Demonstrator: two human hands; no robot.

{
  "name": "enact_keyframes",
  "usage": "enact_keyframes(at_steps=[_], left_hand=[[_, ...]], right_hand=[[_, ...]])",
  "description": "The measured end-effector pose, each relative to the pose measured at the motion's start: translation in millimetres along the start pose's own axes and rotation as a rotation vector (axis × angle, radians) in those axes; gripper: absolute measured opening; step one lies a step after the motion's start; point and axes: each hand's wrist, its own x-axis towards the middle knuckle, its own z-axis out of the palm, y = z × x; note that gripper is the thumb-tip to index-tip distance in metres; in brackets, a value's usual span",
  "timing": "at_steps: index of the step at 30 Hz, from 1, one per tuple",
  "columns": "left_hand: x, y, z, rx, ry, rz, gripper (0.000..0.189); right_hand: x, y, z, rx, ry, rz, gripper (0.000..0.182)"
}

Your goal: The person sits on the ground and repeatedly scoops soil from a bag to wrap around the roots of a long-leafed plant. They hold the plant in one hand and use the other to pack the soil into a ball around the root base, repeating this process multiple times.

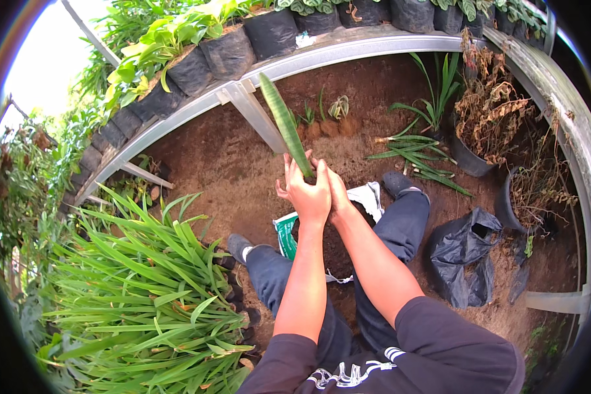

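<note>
A long green snake plant leaf [286, 125] stands up from between my two hands, its base hidden by the fingers. My left hand [308, 192] and my right hand [336, 189] are pressed together around that base; whether there is soil or a small pot within them cannot be told. Below the hands, between my legs, lies an opened green and white plastic sack [286, 236] with dark soil [336, 251] in it.
Small potted plants [329, 128] stand ahead by the bench leg [256, 115]. Cut leafy stems [418, 152], pots of dried plants [473, 157] and a black plastic bag [465, 256] are at the right. Dense long-leaved plants [147, 295] fill the left. A metal-edged bench [354, 48] bears black grow bags.
</note>
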Motion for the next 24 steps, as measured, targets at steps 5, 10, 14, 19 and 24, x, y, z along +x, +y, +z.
enact_keyframes(at_steps=[5,10,14,19,24], left_hand=[[2,-8,4,-0.157,0.055,-0.083,0.024],[8,-19,13,-0.148,0.130,0.018,0.023],[2,-21,12,-0.284,0.046,-0.133,0.021],[0,-18,9,-0.327,0.034,-0.213,0.021],[-3,-23,11,-0.422,0.003,-0.248,0.019]], right_hand=[[-4,-7,9,0.020,0.156,0.119,0.042],[-9,-4,13,-0.003,0.135,0.034,0.050],[-6,1,6,0.047,0.119,0.079,0.044],[2,7,1,0.086,0.124,0.051,0.037],[8,13,-8,0.074,0.133,-0.048,0.046]])
